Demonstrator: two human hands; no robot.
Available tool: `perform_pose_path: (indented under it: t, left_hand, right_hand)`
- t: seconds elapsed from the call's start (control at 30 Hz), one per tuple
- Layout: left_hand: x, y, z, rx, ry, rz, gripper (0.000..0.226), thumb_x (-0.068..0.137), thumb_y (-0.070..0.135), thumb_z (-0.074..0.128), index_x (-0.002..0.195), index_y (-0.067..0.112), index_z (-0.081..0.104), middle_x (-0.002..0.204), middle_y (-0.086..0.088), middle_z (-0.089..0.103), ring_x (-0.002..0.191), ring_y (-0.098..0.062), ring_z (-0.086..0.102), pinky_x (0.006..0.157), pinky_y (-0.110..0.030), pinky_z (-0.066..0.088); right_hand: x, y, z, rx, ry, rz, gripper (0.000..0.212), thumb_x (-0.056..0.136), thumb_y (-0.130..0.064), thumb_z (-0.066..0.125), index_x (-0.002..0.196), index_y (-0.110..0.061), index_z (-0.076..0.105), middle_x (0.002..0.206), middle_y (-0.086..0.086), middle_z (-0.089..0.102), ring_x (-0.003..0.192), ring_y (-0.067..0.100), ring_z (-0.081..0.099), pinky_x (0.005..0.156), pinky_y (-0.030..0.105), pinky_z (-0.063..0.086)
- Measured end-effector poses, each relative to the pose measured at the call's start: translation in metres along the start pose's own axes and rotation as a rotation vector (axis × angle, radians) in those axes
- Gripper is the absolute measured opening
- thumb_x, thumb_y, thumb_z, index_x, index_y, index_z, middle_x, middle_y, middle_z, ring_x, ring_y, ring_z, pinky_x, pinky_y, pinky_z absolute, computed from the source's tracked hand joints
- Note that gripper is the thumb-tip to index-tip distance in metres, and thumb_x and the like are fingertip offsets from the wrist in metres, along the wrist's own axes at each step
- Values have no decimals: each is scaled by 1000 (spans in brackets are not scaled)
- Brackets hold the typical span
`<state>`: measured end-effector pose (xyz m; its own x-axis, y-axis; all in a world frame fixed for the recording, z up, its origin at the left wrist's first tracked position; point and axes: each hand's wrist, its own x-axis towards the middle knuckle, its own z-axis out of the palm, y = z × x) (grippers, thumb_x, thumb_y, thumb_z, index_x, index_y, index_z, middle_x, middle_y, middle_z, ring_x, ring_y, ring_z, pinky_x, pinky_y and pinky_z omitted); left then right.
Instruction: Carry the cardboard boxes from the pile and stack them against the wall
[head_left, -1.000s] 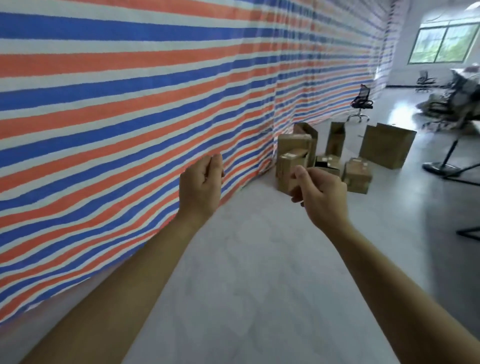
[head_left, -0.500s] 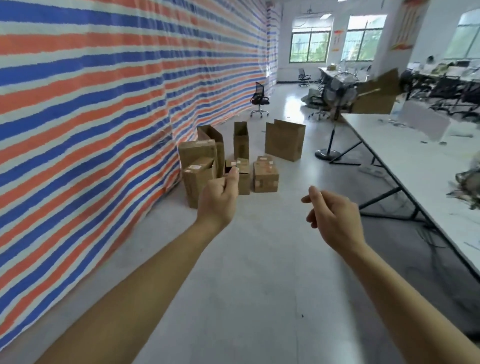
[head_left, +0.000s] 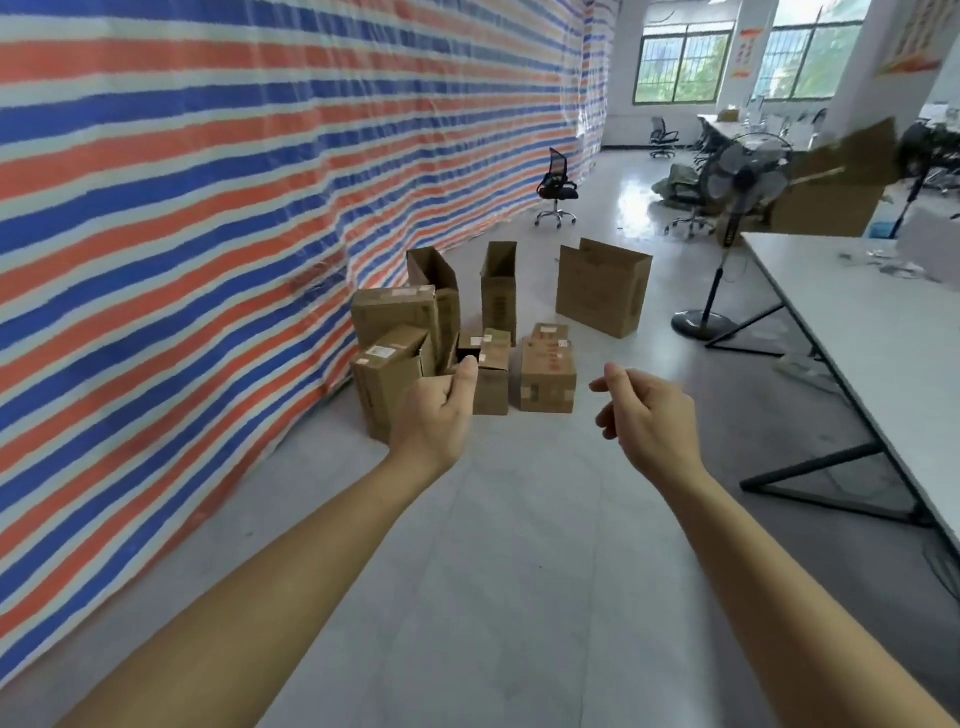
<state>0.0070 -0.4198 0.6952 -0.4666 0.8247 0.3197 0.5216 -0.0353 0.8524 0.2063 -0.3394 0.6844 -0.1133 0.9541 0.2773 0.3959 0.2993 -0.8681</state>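
Right, both our arms reach up from the bottom edge toward mid-frame, carrying nothing. Our left hand (head_left: 434, 415) shows its back w/ the thumb (head_left: 465, 383) upright; the other fingers curl loosely away behind it, gripping nothing. Our right hand (head_left: 652, 415) is relaxed too, fingers (head_left: 615, 376) loosely bent & slightly apart, forefinger furthest out. The cardboard boxes (head_left: 548, 376) sit on the floor (head_left: 519, 571) at frame centre, just above both hands and beyond the fingertips, no contact. Several are closed; three taller ones behind stand open-topped. The leftmost ones are close to the striped tarp wall (head_left: 208, 208) filling the left side; whether they touch it we can't tell. Along the right edge runs a white table (head_left: 857, 322), w/ a pedestal fan (head_left: 748, 176) & an office chair (head_left: 557, 192) higher up.
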Motion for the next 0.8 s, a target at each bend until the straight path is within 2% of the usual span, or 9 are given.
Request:
perform_pose_path:
  t: [0.07,0.13,0.2,0.27,0.37,0.47,0.57,0.7,0.8]
  left_hand:
    - [38,-13,8,16,39,-42,39,103,43,43,66,33,47,70,4,54,67,-8,52,74,-39,46]
    - [70,-26,15,13,106,-55,38,103,38,45,66,37,40,69,14,47,65,0,46,73,-33,44]
    - [110,-43,23,-1,193,-73,38,103,34,48,66,38,39,70,19,46,65,0,48,71,-22,44]
    - [158,-62,32,-1,251,-82,36,103,32,50,69,40,41,74,24,47,70,2,51,71,-17,44]
    - [246,-94,43,-28,298,-121,31,102,36,50,72,39,49,78,19,57,81,-9,63,82,-33,56]
    - [330,-119,60,-34,265,-178,37,103,38,47,67,31,52,70,6,58,78,-22,65,81,-47,56]
    - [390,-144,84,-28,247,-233,39,103,41,46,65,31,51,70,9,56,72,-6,57,85,-44,55]
    - [471,-185,128,-19,181,-325,38,104,39,44,65,35,45,72,15,51,70,0,51,85,-40,52]
    - [535,-218,156,6,196,-350,37,103,39,44,66,38,41,74,18,48,70,2,48,85,-40,52]
  right_hand:
    - [47,8,24,-19,-53,-32,36,106,-40,46,84,-29,72,62,-2,69,55,9,66,54,23,52]
    - [87,17,47,-39,-93,-50,37,105,-42,46,83,-29,72,61,-6,68,54,4,64,51,17,47]
    - [135,29,79,-44,-126,-79,39,105,-43,46,78,-30,72,61,-7,68,57,7,66,55,27,54]
    - [185,39,112,-60,-152,-91,39,104,-42,47,72,-33,68,62,-7,69,59,12,68,62,39,60]
    - [266,40,156,-134,-203,-91,37,104,-42,47,75,-33,68,63,-9,68,60,11,67,63,36,61]
    - [346,41,186,-200,-238,-81,40,104,-45,47,84,-24,74,67,-8,68,64,13,68,63,29,58]
    - [411,54,207,-213,-265,-57,39,103,-45,47,87,-23,74,69,-7,69,64,12,68,64,28,58]
    - [500,96,245,-222,-292,-17,38,103,-47,48,89,-25,76,68,-10,69,63,11,68,66,34,61]
    - [574,126,285,-212,-333,16,35,103,-47,47,92,-28,75,71,-11,69,65,11,68,65,29,59]
